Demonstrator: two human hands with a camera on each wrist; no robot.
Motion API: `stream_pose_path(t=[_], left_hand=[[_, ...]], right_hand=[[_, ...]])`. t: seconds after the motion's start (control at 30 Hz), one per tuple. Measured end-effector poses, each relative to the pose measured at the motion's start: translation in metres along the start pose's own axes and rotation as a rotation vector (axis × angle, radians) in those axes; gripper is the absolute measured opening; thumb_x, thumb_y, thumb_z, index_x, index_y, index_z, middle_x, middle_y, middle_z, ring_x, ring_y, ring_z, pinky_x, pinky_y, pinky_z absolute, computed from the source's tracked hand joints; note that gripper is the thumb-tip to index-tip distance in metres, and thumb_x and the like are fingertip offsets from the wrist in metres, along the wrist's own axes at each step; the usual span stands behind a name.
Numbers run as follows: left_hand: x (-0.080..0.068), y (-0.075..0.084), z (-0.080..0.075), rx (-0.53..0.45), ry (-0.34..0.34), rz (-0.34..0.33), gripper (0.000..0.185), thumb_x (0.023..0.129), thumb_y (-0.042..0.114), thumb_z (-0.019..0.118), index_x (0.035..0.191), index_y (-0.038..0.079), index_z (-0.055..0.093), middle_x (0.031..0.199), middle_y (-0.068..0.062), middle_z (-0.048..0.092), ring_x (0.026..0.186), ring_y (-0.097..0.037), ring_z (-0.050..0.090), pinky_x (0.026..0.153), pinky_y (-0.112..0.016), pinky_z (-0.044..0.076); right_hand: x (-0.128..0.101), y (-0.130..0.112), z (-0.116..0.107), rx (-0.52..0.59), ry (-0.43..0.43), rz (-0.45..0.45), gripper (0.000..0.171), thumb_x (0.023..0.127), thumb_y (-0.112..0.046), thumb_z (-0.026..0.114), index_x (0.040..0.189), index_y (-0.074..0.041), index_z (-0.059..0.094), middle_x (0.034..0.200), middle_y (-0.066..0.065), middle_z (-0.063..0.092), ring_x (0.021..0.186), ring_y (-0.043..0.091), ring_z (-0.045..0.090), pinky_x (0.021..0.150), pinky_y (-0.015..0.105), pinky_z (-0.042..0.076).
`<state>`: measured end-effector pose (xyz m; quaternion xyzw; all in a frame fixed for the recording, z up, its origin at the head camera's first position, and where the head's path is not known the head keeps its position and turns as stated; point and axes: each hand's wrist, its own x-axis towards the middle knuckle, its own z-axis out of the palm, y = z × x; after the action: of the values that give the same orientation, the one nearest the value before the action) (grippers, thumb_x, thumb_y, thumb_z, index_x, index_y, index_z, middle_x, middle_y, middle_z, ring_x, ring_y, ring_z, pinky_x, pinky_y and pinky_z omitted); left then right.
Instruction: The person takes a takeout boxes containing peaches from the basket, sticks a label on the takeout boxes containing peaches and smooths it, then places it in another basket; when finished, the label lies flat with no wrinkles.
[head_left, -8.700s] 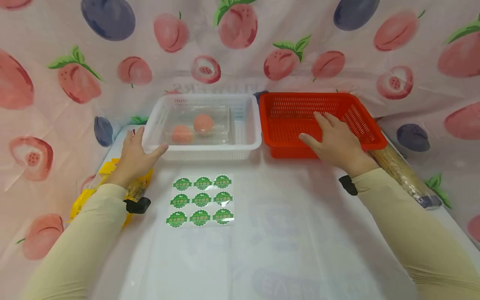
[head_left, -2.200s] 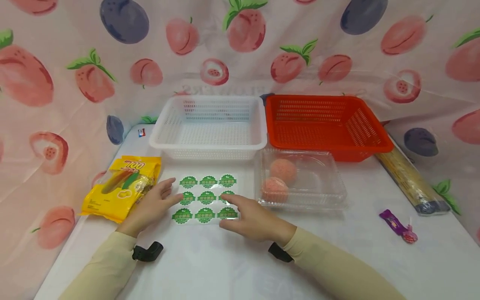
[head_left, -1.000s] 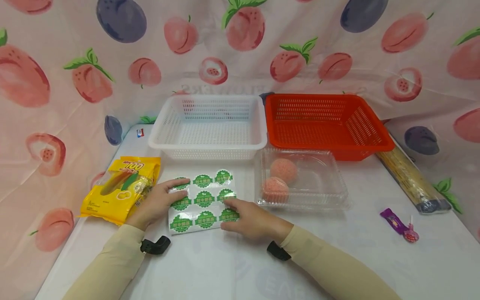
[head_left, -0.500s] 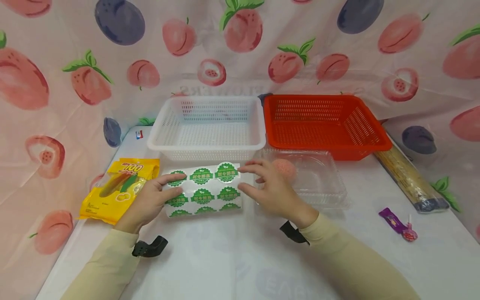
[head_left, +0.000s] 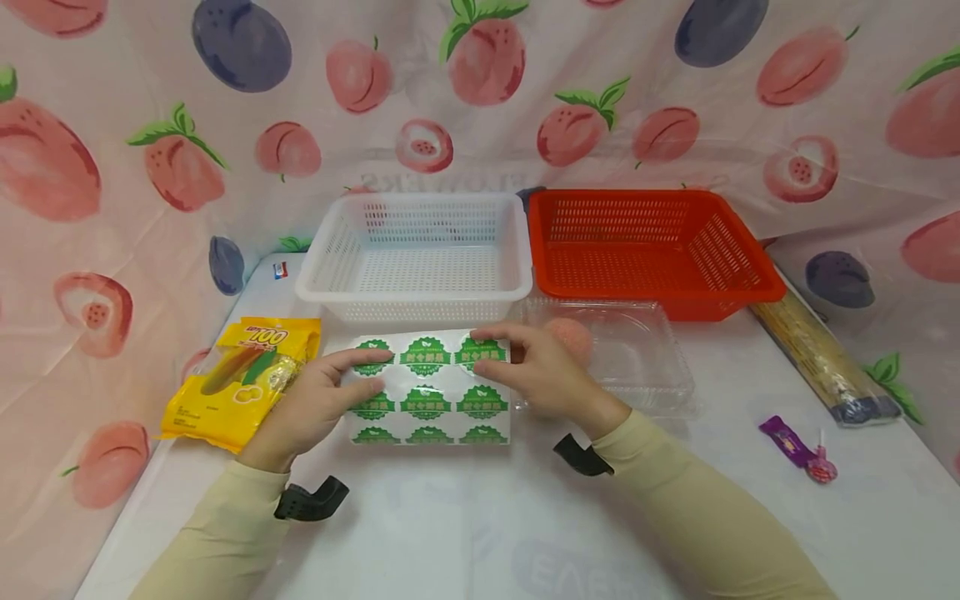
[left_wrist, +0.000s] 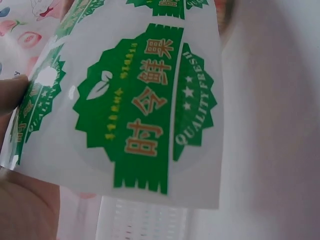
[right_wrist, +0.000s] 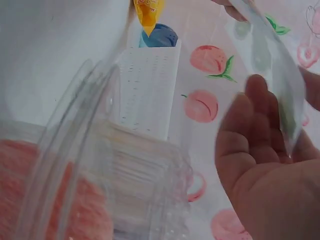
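Your white table (head_left: 450, 533) carries a white basket (head_left: 420, 250), red basket (head_left: 652, 242), clear clamshell (head_left: 637, 358), yellow snack bag (head_left: 240, 379), lollipop (head_left: 798, 450) and, far right, a long roll (head_left: 821, 358).

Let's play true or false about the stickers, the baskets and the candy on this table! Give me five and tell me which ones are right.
1. Both hands hold the sticker sheet. True: the left hand and right hand each grip a side.
2. The stickers are blue. False: they are green.
3. The white basket has peaches in it. False: nothing shows inside it; the pink balls sit in the clear box.
4. The red basket stands right of the white one. True.
5. The lollipop lies in the red basket. False: it lies on the table.
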<state>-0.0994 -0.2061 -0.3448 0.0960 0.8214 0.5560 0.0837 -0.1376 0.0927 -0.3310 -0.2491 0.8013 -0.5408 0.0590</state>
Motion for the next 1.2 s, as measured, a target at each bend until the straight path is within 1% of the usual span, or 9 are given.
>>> stream_pose_path(t=[0.2, 0.3, 0.37, 0.43, 0.5, 0.67, 0.87, 1.03, 1.2], left_hand=[[0.001, 0.001, 0.003, 0.012, -0.006, 0.004, 0.037, 0.097, 0.015, 0.067, 0.132, 0.003, 0.063, 0.138, -0.016, 0.055, 0.113, -0.030, 0.056, 0.085, -0.025, 0.054], [0.001, 0.001, 0.004, 0.015, -0.010, 0.003, 0.037, 0.097, 0.016, 0.067, 0.132, 0.003, 0.063, 0.136, -0.017, 0.057, 0.107, -0.026, 0.060, 0.084, -0.026, 0.054], [0.002, 0.001, 0.004, 0.011, -0.013, 0.003, 0.037, 0.098, 0.016, 0.066, 0.132, 0.003, 0.063, 0.135, -0.017, 0.058, 0.101, -0.025, 0.064, 0.083, -0.026, 0.055], [0.002, 0.001, 0.004, 0.009, -0.016, 0.005, 0.037, 0.098, 0.016, 0.066, 0.132, 0.003, 0.063, 0.134, -0.017, 0.058, 0.099, -0.023, 0.065, 0.083, -0.026, 0.055], [0.002, 0.001, 0.004, 0.005, -0.018, 0.009, 0.037, 0.098, 0.015, 0.066, 0.133, 0.002, 0.063, 0.134, -0.017, 0.059, 0.096, -0.022, 0.066, 0.082, -0.026, 0.056], [0.001, 0.002, 0.004, -0.005, -0.010, 0.008, 0.038, 0.098, 0.015, 0.065, 0.134, 0.002, 0.061, 0.131, -0.018, 0.060, 0.097, -0.021, 0.067, 0.083, -0.026, 0.056], [0.000, 0.003, 0.002, 0.006, 0.004, -0.004, 0.039, 0.099, 0.016, 0.065, 0.135, 0.003, 0.061, 0.128, -0.018, 0.061, 0.096, -0.022, 0.067, 0.082, -0.026, 0.056], [0.001, 0.003, 0.002, -0.004, 0.002, -0.002, 0.039, 0.099, 0.015, 0.065, 0.135, 0.002, 0.061, 0.130, -0.018, 0.060, 0.096, -0.021, 0.067, 0.082, -0.026, 0.056], [0.001, 0.003, 0.003, -0.019, -0.008, 0.009, 0.038, 0.098, 0.014, 0.065, 0.134, 0.001, 0.061, 0.132, -0.020, 0.058, 0.097, -0.020, 0.066, 0.082, -0.026, 0.056]], right_hand=[[0.000, 0.001, 0.004, -0.014, 0.058, 0.061, 0.031, 0.088, -0.009, 0.076, 0.118, -0.004, 0.071, 0.070, 0.004, 0.051, 0.065, 0.021, 0.044, 0.053, 0.024, 0.034], [0.000, 0.002, 0.003, 0.065, 0.043, 0.088, 0.037, 0.089, -0.007, 0.074, 0.124, 0.000, 0.065, 0.081, 0.006, 0.063, 0.070, 0.023, 0.056, 0.059, 0.027, 0.049], [0.000, 0.004, 0.003, 0.139, 0.023, 0.106, 0.042, 0.090, -0.005, 0.073, 0.129, 0.004, 0.060, 0.090, 0.010, 0.068, 0.077, 0.027, 0.064, 0.067, 0.035, 0.057], [0.000, 0.005, 0.002, 0.214, 0.002, 0.130, 0.046, 0.090, -0.003, 0.071, 0.132, 0.006, 0.055, 0.098, 0.015, 0.070, 0.083, 0.029, 0.069, 0.072, 0.043, 0.060], [0.001, 0.005, 0.002, 0.252, -0.008, 0.144, 0.045, 0.091, -0.001, 0.070, 0.132, 0.006, 0.054, 0.102, 0.017, 0.069, 0.085, 0.029, 0.070, 0.073, 0.042, 0.060], [0.000, 0.009, -0.001, 0.170, 0.063, 0.116, 0.044, 0.089, -0.003, 0.074, 0.130, 0.000, 0.058, 0.106, 0.015, 0.058, 0.079, 0.021, 0.058, 0.061, 0.022, 0.052], [-0.001, 0.011, -0.003, -0.029, 0.160, -0.096, 0.039, 0.086, -0.003, 0.077, 0.123, 0.000, 0.065, 0.118, 0.012, 0.061, 0.099, 0.027, 0.056, 0.083, 0.037, 0.053], [-0.002, 0.009, -0.005, 0.001, 0.105, -0.077, 0.034, 0.087, -0.004, 0.076, 0.120, 0.000, 0.068, 0.102, 0.007, 0.066, 0.086, 0.023, 0.058, 0.077, 0.032, 0.054], [-0.002, 0.011, -0.006, 0.049, 0.065, -0.070, 0.028, 0.088, -0.001, 0.073, 0.116, 0.000, 0.070, 0.098, 0.006, 0.065, 0.075, 0.023, 0.050, 0.061, 0.024, 0.044]])
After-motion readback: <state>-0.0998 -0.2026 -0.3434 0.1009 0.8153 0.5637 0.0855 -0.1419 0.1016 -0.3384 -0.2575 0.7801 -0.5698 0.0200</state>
